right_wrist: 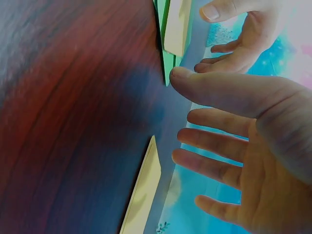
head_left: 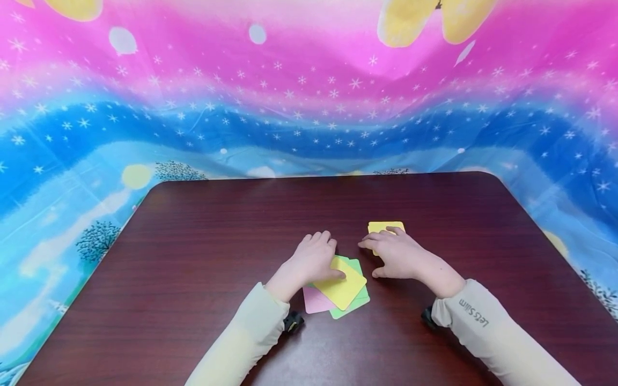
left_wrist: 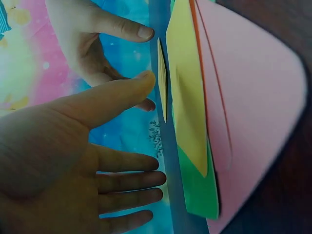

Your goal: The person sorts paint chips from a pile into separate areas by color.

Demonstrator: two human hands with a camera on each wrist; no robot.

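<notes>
A loose pile of square-cornered paper cards lies on the table, with a yellow card (head_left: 348,292) on top and green cards (head_left: 357,306) and a pink card (head_left: 316,301) fanned out beneath. My left hand (head_left: 313,260) hovers over the pile's left side, thumb above the yellow card and fingers extended. In the left wrist view nothing is between the left fingers (left_wrist: 129,178). Farther back to the right, a small stack of yellow cards (head_left: 385,226) is partly hidden by my right hand (head_left: 401,255). That hand's fingers (right_wrist: 214,141) are spread apart, holding nothing.
Under the cards is a dark reddish-brown wooden table (head_left: 217,225) with rounded far corners. A pink and blue patterned cloth (head_left: 289,118) hangs behind it and along both sides. Dark wrist devices (head_left: 293,321) sit below the light sleeves (head_left: 241,338).
</notes>
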